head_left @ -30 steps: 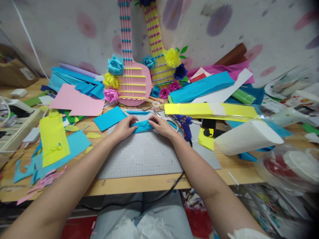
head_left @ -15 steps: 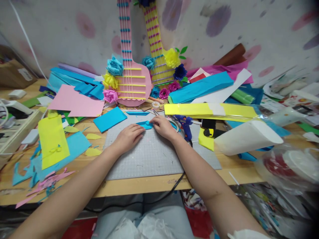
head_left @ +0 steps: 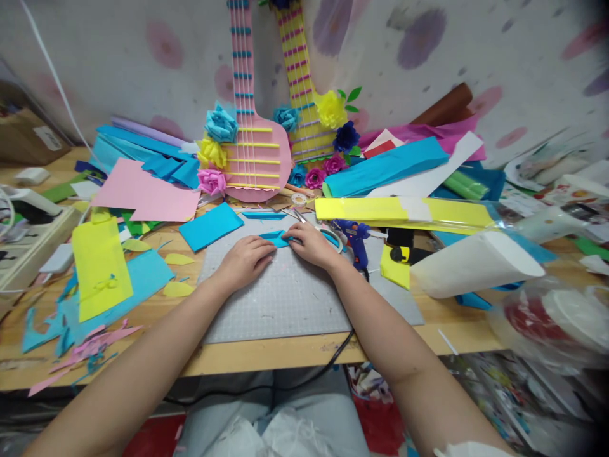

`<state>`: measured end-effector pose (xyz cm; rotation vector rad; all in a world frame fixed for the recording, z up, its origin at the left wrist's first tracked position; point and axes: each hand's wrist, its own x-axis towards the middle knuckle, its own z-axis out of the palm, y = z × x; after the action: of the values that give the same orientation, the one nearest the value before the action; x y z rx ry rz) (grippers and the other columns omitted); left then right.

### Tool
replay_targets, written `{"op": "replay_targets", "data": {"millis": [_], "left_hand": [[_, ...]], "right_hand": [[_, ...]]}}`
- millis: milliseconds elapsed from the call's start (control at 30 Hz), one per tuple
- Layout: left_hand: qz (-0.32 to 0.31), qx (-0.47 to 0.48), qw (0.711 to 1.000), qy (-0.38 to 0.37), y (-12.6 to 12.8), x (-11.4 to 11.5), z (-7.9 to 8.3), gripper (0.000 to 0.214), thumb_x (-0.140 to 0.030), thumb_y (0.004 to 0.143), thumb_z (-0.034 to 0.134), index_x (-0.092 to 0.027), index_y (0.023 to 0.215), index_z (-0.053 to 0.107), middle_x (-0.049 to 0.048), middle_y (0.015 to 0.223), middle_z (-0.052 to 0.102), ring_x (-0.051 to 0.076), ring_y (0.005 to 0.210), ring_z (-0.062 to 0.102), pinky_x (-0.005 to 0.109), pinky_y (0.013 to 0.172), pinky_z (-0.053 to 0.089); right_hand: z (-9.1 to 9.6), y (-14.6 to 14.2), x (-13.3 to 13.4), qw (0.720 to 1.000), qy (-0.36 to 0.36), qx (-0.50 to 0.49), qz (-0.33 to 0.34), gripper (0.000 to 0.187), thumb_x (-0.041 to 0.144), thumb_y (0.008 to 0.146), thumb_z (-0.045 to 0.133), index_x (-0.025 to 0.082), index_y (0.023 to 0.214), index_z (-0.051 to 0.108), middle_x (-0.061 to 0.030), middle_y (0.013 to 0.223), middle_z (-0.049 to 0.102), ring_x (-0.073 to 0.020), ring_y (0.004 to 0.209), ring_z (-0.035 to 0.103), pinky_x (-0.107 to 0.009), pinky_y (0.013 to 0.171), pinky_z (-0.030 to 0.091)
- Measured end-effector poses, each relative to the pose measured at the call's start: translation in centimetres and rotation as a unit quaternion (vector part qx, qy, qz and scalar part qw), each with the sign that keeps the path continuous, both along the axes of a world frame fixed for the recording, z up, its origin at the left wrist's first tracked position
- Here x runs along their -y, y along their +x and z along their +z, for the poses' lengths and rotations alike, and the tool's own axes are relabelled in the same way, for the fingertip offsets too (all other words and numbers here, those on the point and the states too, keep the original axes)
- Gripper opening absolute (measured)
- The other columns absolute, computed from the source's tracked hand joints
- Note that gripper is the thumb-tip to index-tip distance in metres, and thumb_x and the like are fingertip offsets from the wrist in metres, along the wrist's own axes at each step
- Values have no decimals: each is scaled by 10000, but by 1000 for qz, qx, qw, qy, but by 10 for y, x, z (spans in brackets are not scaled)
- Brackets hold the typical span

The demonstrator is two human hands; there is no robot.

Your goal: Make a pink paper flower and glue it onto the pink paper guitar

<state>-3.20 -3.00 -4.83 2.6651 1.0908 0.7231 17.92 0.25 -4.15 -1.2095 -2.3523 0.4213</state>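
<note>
A small folded piece of blue paper lies on the grey cutting mat near its far edge. My right hand presses down on the right end of this blue paper, fingers curled together over it. My left hand rests on the mat just left of the paper, fingers bent, with its fingertips at the paper's near left edge. Whether the left fingers pinch the paper is hard to tell.
A blue glue gun and scissors lie right of my hands. Pink and yellow paper guitars with paper flowers lean on the wall. Coloured paper sheets, scraps, a white paper cone and plastic bags crowd the wooden table.
My left hand drew back from the blue paper toward me and settled on the mat. The paper now looks smaller and flatter under my right hand. In the last half second little moved.
</note>
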Motion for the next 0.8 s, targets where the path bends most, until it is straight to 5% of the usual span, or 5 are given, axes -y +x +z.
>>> {"op": "replay_targets", "data": {"millis": [200, 533, 800], "left_hand": [[5, 27, 999, -30, -3, -3, -2, 265, -243, 848, 462, -204, 1056, 621, 69, 1048, 664, 199, 1006, 547, 390, 896, 438], [34, 38, 999, -17, -3, -11, -3, 201, -239, 827, 502, -164, 951, 641, 77, 949, 678, 185, 914, 564, 330, 842, 448], [83, 12, 996, 38, 1, -12, -3, 194, -234, 824, 490, -152, 908, 645, 83, 920, 677, 201, 891, 554, 348, 844, 437]], "right_hand": [[8, -2, 7, 1000, 5, 29, 7, 256, 295, 766, 607, 192, 999, 637, -77, 1020, 572, -202, 989, 504, -355, 897, 395], [9, -10, 8, 988, 66, 140, -10, 208, 227, 804, 506, 194, 976, 618, -92, 979, 587, -223, 923, 498, -320, 767, 390], [10, -11, 10, 991, 53, 125, -17, 198, 259, 818, 507, 191, 954, 634, -94, 963, 587, -223, 932, 495, -323, 766, 382]]}}
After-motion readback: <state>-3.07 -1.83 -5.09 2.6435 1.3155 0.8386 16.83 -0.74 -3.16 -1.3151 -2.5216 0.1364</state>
